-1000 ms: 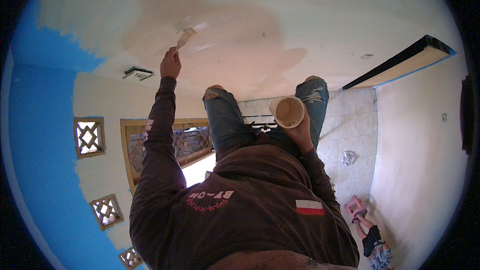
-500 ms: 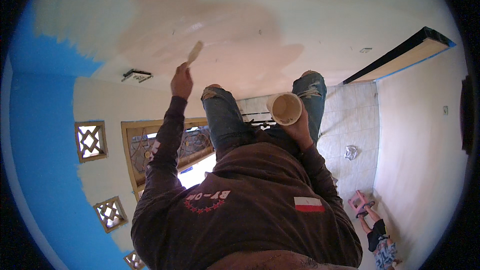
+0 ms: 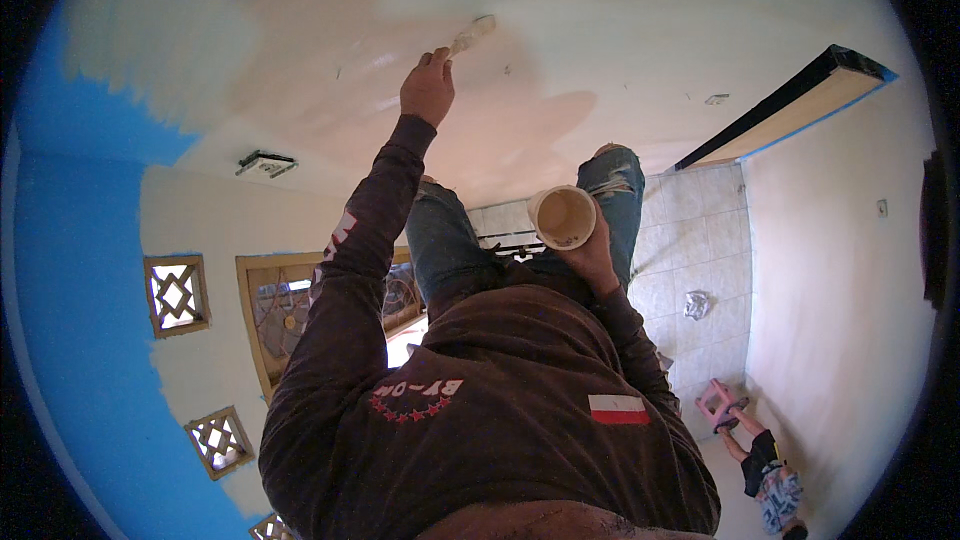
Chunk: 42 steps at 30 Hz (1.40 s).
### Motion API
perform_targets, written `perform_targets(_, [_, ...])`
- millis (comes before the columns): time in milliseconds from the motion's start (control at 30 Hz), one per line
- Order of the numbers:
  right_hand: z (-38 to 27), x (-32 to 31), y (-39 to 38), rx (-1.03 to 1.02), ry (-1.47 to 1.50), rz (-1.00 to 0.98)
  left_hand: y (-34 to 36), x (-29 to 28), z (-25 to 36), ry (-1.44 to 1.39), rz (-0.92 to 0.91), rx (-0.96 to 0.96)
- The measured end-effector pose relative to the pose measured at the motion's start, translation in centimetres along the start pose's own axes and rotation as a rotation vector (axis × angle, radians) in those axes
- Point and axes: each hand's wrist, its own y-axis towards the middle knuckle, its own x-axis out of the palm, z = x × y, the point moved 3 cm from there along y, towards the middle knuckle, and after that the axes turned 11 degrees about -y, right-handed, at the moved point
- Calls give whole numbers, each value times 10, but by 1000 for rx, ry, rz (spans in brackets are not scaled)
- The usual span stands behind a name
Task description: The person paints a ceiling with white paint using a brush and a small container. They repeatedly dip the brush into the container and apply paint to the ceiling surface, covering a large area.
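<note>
My left hand [image 3: 428, 90], reaching up and forward, is closed round the handle of a paintbrush [image 3: 473, 34]. The brush's pale bristles lie at or very near the wall [image 3: 400, 0], which bears patchy pale paint; contact cannot be made out. In front of my knees, my right hand [image 3: 592, 252] grips a whitish paint cup [image 3: 563, 217] from its side. Its open top shows a beige inside, with a few dark specks at the near rim. Both forearms are in dark brown sleeves.
A dark-edged ledge [image 3: 790, 105] juts out at the right. Below lie a tiled floor [image 3: 690, 230] and a crumpled silvery thing [image 3: 697, 304]. A person [image 3: 775, 490] is at the lower right by a pink stool [image 3: 718, 403]. A wood-framed window [image 3: 262, 320] is at left, beside a blue wall [image 3: 80, 340].
My left hand has moved the brush right and farther up along the wall. My right hand still holds the cup, which has shifted only slightly in view.
</note>
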Motion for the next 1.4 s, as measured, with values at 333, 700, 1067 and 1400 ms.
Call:
perform_targets(333, [-9,2,2,19,24,-35,-28,-46,-56,28,102,-105])
perform_targets(700, [-16,2,1,86,84,-41,-81,-87,-133,79,191,-221])
perform_targets(1067, [-6,4,1,54,31,-25,-158,-119,-199,245,130,-296])
perform_targets(1400, [-9,3,1,29,-16,-46,-56,-132,-101,100,59,14])
